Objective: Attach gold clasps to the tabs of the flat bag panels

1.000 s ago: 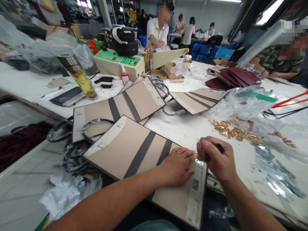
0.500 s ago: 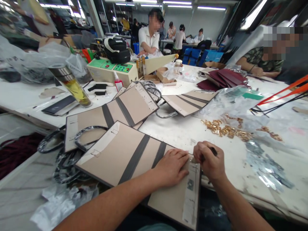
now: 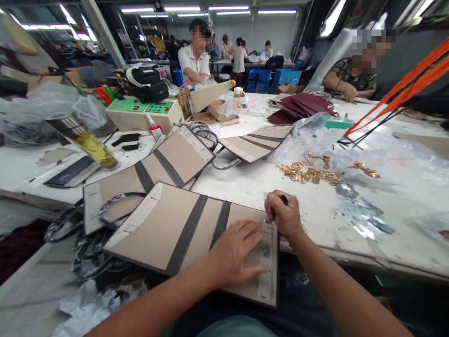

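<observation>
A tan folded panel with dark grey strips [image 3: 175,224] lies flat at the table's near edge. My left hand [image 3: 235,252] rests on its right end, fingers stretched flat, pressing it down. My right hand [image 3: 284,214] is closed round a thin dark tool [image 3: 284,200] at the panel's far right corner, beside a pale strip [image 3: 268,262] that carries a small metal piece. More tan panels [image 3: 164,164] lie stacked behind, with black wrapped handles [image 3: 112,210] under them.
A pile of gold metal fittings [image 3: 308,174] and silver scraps [image 3: 361,220] lie to the right on the white table [image 3: 252,187]. A glass bottle [image 3: 87,142], a beige machine [image 3: 140,112] and maroon panels [image 3: 301,105] stand farther back. Other people sit at the far side.
The view has drifted right and up, so everything sits lower left in the frame. My left hand has slid back toward me along the panel. My right hand stays at the corner.
</observation>
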Tool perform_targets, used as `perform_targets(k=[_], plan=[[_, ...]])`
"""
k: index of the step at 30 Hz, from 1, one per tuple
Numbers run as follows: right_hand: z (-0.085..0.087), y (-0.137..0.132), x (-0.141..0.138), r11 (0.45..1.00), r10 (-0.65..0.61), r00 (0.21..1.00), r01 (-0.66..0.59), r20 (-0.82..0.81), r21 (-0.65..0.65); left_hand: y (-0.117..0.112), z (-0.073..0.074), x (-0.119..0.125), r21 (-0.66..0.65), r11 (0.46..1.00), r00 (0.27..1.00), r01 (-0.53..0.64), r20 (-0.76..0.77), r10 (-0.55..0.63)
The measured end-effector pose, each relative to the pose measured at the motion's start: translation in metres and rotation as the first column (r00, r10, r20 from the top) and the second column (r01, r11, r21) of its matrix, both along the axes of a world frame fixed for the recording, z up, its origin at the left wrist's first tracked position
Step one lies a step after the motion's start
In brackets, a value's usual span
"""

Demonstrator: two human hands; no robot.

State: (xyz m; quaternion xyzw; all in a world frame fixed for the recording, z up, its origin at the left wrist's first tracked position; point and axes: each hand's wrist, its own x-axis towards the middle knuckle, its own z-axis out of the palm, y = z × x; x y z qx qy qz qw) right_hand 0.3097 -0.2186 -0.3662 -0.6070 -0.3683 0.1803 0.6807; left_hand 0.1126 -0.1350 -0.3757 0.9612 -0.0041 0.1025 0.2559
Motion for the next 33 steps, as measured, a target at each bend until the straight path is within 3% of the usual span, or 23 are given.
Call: perform_targets(k=[4, 9, 14, 19, 33], plan=[[-0.001, 0.003, 0.001, 1.000, -0.004, 0.999, 0.005, -0.043, 0.023, -0.019, -0.012, -0.034, 0.081, 0.987, 0.981, 0.140, -0.150, -0.127], [-0.001, 0.003, 0.002, 0.997, -0.013, 0.993, 0.022, -0.116, 0.078, -0.036, -0.030, -0.033, 0.236, 0.963, 0.970, 0.128, -0.233, -0.072], [0.003, -0.019, -0.001, 0.989, -0.010, 0.969, 0.046, -0.246, 0.144, -0.035, -0.015, -0.020, 0.231, 0.967, 0.972, 0.109, -0.230, -0.054], [0.002, -0.040, -0.009, 0.962, 0.044, 0.891, 0.084, -0.452, 0.259, -0.030, -0.002, -0.013, 0.210, 0.973, 0.972, 0.097, -0.230, -0.048], [-0.013, -0.046, -0.013, 0.943, 0.122, 0.800, 0.092, -0.587, 0.321, -0.027, -0.010, -0.011, 0.201, 0.973, 0.972, 0.114, -0.226, -0.067]])
